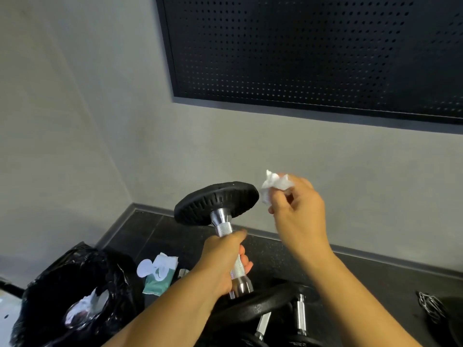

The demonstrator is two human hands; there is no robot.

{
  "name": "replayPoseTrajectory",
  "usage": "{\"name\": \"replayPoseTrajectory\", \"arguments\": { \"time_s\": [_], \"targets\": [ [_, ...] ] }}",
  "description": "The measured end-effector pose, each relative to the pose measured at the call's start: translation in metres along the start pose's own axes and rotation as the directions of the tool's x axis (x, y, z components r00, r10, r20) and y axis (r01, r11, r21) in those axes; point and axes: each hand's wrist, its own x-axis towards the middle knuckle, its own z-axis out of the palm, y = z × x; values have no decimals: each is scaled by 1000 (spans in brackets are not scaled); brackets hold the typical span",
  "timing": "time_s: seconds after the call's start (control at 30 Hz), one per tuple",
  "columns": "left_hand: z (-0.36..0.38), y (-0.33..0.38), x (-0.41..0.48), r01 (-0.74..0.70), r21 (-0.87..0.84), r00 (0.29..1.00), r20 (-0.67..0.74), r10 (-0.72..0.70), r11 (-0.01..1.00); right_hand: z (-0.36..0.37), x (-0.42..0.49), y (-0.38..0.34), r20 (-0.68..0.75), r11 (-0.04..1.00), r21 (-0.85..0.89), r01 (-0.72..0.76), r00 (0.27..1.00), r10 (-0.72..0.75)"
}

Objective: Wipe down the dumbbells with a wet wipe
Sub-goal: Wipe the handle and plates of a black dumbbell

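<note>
In the corner of the room, above the dark floor (275, 251), a person is holding a dumbbell (217, 203) up on a slight tilt, its black upper plate leaning toward the grey wall. The left hand (223, 261) is wrapping its grip fully round the knurled silver handle, fingers curled tight on the lower part of the bar. The right hand (297, 209) is hovering just beside the right rim of that upper plate, its grip pinching a crumpled white wet wipe (274, 185) between thumb and fingertips; I cannot tell whether the wipe is touching the rim. Below the arms, more dumbbells (300, 314) are lying on the floor. To the left, an open pack of wipes (160, 274) is lying beside a bin lined with a black bag (50, 284), with white wads sitting inside it. A black perforated panel (313, 51) is hanging on the wall above.
</note>
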Motion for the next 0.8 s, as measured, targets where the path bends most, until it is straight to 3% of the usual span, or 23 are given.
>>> {"name": "replayPoseTrajectory", "arguments": {
  "time_s": [0.1,0.17,0.23,0.33,0.47,0.6,0.7,0.8],
  "targets": [
    [0,-4,1,-44,66,997,-57,48,997,18,-12,-18,86,900,-223,374,927,-364],
    [-2,-5,0,-59,139,993,-98,73,989,31,-12,-22,189,777,-368,510,859,-475],
    [-4,-7,-2,-49,128,995,-85,60,991,36,-8,-18,230,697,-466,546,835,-500],
    [-9,-9,-3,-33,58,999,-30,35,998,30,-1,6,182,740,-465,487,870,-459],
    [-14,-8,-4,-4,33,999,32,3,999,24,4,33,107,868,-307,389,921,-375],
    [-16,-6,-9,75,32,987,139,-78,997,28,6,54,119,993,-63,104,988,-96],
    [-16,-5,-8,105,44,972,207,-112,993,27,6,64,132,986,128,-103,987,86],
    [-17,-5,-8,129,42,954,268,-136,991,26,4,61,286,915,287,-282,937,199]
  ]
}}
